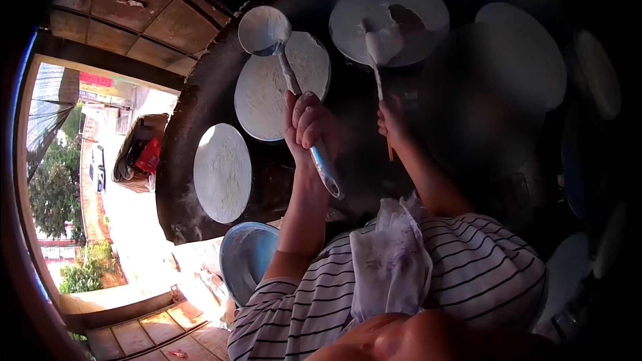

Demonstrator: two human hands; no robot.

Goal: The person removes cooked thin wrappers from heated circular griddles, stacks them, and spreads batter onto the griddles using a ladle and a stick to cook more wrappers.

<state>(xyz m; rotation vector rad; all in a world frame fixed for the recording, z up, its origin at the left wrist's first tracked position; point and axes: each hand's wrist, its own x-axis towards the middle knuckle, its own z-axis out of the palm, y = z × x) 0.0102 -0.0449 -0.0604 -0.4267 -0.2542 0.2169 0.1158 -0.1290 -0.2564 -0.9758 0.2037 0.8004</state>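
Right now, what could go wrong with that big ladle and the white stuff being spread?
The left hand holds the ladle with its bowl partly over a white disc in this view, so leftover liquid might drip and spoil that surface. The right hand holds a spreader against another round white layer, which has a dark gap; pushing too hard might widen that gap or leave the layer uneven.

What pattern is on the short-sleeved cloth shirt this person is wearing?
Stripes: the white cloth shirt has thin, dark lines, best seen in the head view.
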